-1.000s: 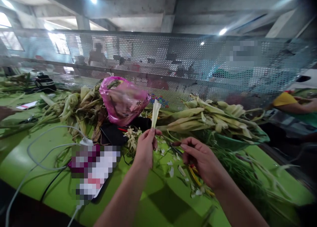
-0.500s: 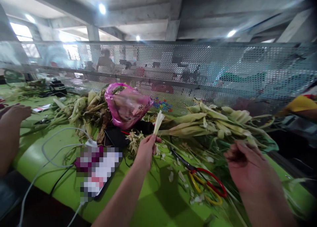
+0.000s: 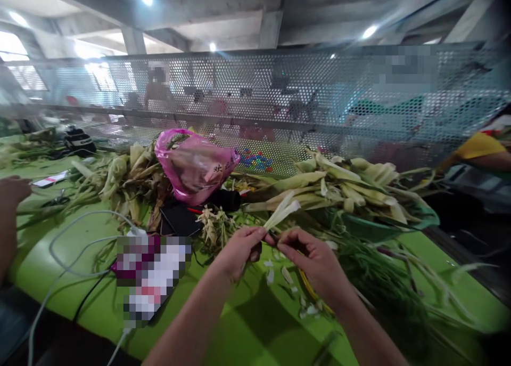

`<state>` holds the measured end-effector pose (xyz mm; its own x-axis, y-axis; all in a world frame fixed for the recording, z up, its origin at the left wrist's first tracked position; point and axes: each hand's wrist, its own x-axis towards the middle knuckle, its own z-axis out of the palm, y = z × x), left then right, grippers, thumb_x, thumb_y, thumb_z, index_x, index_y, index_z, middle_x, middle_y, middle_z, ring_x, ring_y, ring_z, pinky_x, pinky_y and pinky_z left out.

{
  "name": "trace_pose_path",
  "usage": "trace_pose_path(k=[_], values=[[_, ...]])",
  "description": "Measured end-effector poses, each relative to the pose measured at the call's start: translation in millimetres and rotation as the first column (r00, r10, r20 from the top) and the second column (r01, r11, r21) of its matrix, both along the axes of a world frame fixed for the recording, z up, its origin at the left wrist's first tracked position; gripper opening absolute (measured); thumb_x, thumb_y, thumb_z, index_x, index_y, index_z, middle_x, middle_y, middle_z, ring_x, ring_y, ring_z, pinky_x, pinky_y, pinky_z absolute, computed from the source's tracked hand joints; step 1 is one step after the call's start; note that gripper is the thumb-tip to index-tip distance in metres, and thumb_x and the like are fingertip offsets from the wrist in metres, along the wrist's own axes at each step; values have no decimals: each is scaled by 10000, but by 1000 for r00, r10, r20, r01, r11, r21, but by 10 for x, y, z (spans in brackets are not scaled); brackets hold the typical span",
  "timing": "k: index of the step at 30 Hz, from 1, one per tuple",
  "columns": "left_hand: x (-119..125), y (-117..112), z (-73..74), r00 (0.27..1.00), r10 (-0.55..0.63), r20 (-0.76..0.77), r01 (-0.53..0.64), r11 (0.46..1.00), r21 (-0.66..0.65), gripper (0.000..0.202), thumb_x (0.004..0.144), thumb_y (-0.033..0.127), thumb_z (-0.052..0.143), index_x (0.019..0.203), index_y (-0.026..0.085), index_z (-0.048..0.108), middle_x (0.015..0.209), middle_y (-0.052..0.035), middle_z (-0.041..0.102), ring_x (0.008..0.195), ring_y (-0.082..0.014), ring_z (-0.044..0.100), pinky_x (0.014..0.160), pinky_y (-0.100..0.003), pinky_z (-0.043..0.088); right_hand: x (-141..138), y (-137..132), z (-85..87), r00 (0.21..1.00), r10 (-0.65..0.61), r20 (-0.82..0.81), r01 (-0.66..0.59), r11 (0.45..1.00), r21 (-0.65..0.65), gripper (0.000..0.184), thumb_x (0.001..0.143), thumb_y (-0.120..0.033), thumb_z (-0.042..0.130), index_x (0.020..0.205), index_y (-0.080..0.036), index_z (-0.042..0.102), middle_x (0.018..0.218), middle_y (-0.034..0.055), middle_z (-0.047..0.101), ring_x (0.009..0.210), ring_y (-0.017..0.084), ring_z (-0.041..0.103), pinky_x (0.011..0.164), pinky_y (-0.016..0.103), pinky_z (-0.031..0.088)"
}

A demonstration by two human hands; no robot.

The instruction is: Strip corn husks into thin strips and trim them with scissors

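"Left hand [image 3: 243,249]?"
"Pinching the husk [image 3: 282,211], tilted up over the table [image 3: 243,344]."
"Right hand [image 3: 309,251]?"
"Curled near it; grip hidden, can't tell. Scissors [image 3: 306,286] mostly covered; table edge cut off below."

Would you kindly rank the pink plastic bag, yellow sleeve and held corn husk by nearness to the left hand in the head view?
1. Corn husk, in the left hand
2. Pink plastic bag, beyond, leftward
3. Yellow sleeve, far right

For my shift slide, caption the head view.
Left hand pinches pale husk strips, right hand close beside it, above a green table.
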<state>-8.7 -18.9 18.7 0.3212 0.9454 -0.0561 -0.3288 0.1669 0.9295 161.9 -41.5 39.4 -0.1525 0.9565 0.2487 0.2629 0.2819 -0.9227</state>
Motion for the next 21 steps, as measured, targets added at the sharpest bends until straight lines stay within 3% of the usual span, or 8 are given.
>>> trace_pose_path(k=[2,4,7,10,13,16,18,21], values=[[-65,30,31,993,113,-28,-112,993,39,440,739,571,658,717,132,654,616,4,553,435,-39,293,438,-228,177,72,60,-57,998,-63,20,63,998,-27,176,772,-375,696,772,-204,654,753,20,655,734,193,596,709,308,464],[-148,70,64,952,305,-38,-300,949,97,451,750,582,641,713,133,647,738,-26,619,450,-31,304,435,-223,185,156,118,-103,992,-80,95,85,995,-47,177,769,-382,686,767,-208,653,723,14,656,692,191,594,674,303,460],[-234,109,93,890,456,-26,-449,885,126,456,761,596,625,719,143,644,643,7,555,445,-37,285,430,-219,173,263,163,-124,941,-104,321,106,994,12,138,757,-354,674,705,-228,649,880,41,717,762,222,630,678,321,463],[-213,90,96,916,401,-22,-395,909,133,427,771,574,632,731,150,662,535,34,465,437,-48,286,427,-219,174,299,128,-62,914,-179,364,169,984,57,133,753,-356,667,708,-234,639,1062,58,709,710,200,625,585,301,457],[-130,30,105,944,329,-9,-325,936,132,404,779,546,638,716,148,661,595,7,540,440,-39,298,422,-215,181,246,43,41,978,-102,183,130,980,-151,209,788,-433,635,800,-225,607,743,12,671,429,103,464,401,231,349],[-54,-24,115,963,266,27,-268,956,122,387,795,525,626,739,144,663,755,-36,642,438,-25,308,417,-214,186,157,-29,113,999,-1,36,11,964,-266,251,781,-454,646,791,-216,565,624,-29,594,407,92,451,394,218,356],[-15,-42,108,973,230,31,-232,965,122,379,811,514,607,759,144,673,778,-42,656,428,-22,302,415,-218,183,116,-53,126,999,23,31,-15,972,-235,238,770,-440,660,789,-218,578,622,-29,574,467,116,492,432,231,399],[33,-51,83,975,223,3,-221,967,129,365,810,503,605,764,151,692,812,-45,668,430,-22,311,420,-221,200,105,-61,104,980,-11,199,28,996,-82,192,808,-418,632,829,-227,631,622,-26,561,538,139,500,491,247,406]])
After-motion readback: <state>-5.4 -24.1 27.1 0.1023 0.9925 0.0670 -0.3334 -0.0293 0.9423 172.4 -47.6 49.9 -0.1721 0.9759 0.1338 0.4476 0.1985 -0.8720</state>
